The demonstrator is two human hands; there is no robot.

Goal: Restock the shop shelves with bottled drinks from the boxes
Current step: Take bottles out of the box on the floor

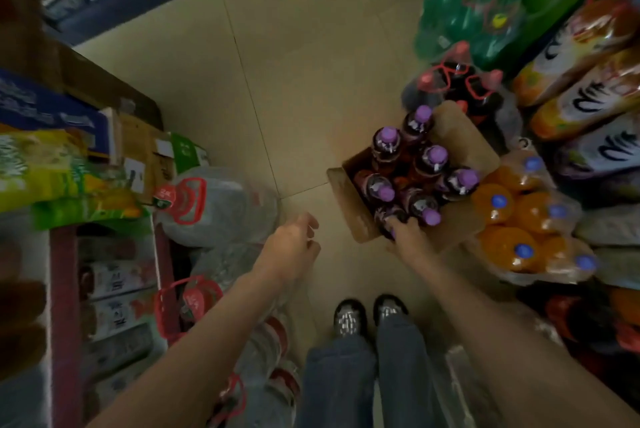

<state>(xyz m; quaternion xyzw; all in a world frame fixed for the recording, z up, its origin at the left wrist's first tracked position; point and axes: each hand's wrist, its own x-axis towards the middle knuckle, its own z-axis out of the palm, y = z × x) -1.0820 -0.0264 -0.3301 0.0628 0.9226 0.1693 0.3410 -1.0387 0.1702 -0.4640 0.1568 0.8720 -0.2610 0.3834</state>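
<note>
An open cardboard box (460, 147) stands on the floor to the right of centre. It holds several dark bottles with purple caps (389, 137). My right hand (407, 235) is at the box's near corner, its fingers curled round the cap end of the nearest purple-capped bottle (389, 216). My left hand (294, 249) hovers over the floor left of the box, fingers loosely curled, holding nothing.
Shrink-wrapped orange drinks (519, 220) lie right of the box, with dark cola bottles (457, 81) and green bottle packs (485, 5) behind. Large clear water jugs with red handles (214, 206) and a shelf (62, 289) stand at left. My feet (367, 317) are on bare tile floor.
</note>
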